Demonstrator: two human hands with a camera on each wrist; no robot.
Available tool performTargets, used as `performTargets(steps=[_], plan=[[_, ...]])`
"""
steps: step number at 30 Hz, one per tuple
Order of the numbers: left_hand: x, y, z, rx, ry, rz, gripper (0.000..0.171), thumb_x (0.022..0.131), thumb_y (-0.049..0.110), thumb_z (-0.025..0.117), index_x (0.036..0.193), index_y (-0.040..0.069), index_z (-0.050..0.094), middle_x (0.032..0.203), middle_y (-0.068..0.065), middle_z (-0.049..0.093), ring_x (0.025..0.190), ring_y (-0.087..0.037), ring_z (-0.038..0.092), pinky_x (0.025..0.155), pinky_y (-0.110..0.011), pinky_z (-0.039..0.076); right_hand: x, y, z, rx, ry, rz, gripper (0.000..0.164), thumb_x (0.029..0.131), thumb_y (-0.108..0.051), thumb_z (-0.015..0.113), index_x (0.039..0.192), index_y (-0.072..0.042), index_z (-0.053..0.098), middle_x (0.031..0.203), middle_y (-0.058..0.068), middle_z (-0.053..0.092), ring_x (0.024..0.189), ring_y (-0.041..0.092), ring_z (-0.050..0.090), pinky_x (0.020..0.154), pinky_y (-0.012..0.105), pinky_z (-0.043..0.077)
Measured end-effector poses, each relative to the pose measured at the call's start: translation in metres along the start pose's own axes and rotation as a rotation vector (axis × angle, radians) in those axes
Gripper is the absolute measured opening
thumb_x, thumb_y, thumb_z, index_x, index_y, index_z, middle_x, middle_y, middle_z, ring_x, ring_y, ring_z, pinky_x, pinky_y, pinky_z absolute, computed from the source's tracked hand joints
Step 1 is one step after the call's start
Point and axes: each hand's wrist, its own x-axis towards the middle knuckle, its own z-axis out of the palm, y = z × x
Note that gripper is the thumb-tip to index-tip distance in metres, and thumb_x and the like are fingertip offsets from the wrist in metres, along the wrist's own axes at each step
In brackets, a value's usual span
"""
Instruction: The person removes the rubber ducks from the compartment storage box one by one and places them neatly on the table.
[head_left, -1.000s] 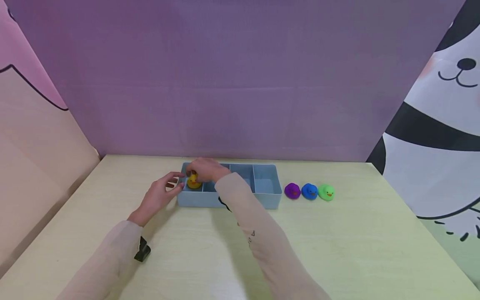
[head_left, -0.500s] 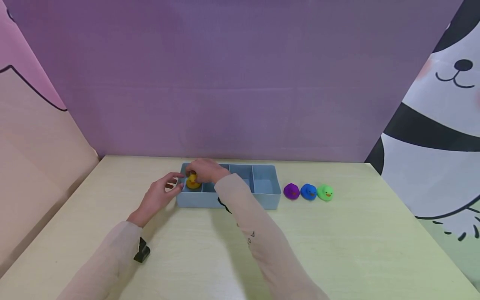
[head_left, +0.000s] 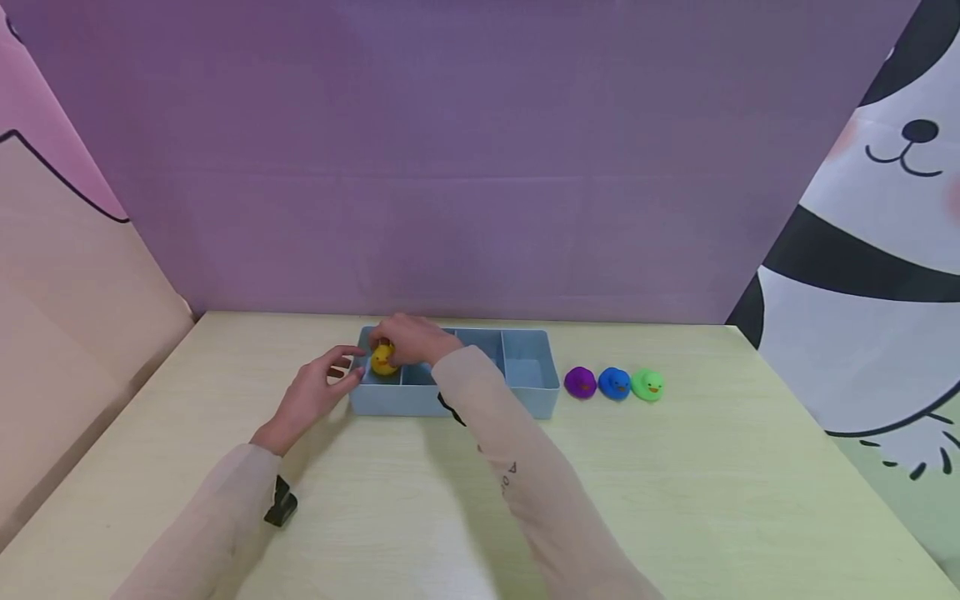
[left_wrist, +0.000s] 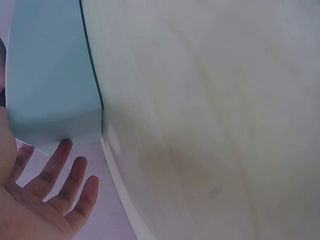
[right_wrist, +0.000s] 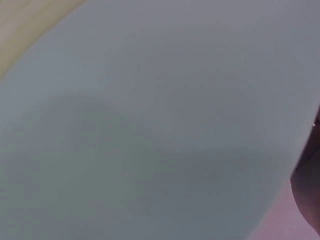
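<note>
A pale blue divided box [head_left: 397, 403] stands near the back of the table. My right hand [head_left: 414, 337] reaches over it from the right and pinches a yellow toy duck [head_left: 382, 362] at the leftmost compartment. How far the duck sits above the compartment floor cannot be told. My left hand [head_left: 309, 393] is at the box's left end, thumb and forefinger touching its wall. In the left wrist view, the left fingers [left_wrist: 56, 164] are spread, one touching the box end [left_wrist: 52, 65]. The right wrist view shows mostly the box wall [right_wrist: 190, 100] up close.
A purple duck [head_left: 581, 383], a blue duck [head_left: 615, 384] and a green duck [head_left: 648, 386] stand in a row right of the box. A purple cloth backdrop [head_left: 465, 167] hangs behind the pale wooden table [head_left: 712, 483]. My right forearm covers part of the box.
The head view shifts slightly. Both hands stay almost in place, and the right hand still pinches the yellow duck at the left compartment.
</note>
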Motion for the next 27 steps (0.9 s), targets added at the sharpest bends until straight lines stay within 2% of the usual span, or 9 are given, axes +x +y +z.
performTargets(steps=[14, 27], plan=[[-0.001, 0.0, 0.0, -0.009, -0.004, 0.01, 0.035, 0.091, 0.023, 0.055, 0.124, 0.013, 0.051, 0.112, -0.017, 0.06, 0.101, -0.034, 0.059, 0.083, -0.047, 0.05, -0.006, -0.003, -0.01, -0.003, 0.039, -0.024, 0.026, 0.079, -0.014, 0.071, 0.104, -0.018, 0.065, 0.097, -0.006, 0.061, 0.089, 0.011, 0.051, 0.082, 0.021, 0.048], [0.0, 0.0, 0.0, -0.014, -0.004, 0.009, 0.035, 0.091, 0.025, 0.055, 0.124, 0.015, 0.052, 0.111, -0.015, 0.061, 0.101, -0.032, 0.059, 0.081, -0.045, 0.051, -0.014, -0.005, -0.023, -0.008, 0.064, -0.056, 0.029, 0.08, -0.015, 0.07, 0.108, -0.018, 0.064, 0.104, -0.006, 0.061, 0.094, 0.011, 0.05, 0.086, 0.025, 0.048]])
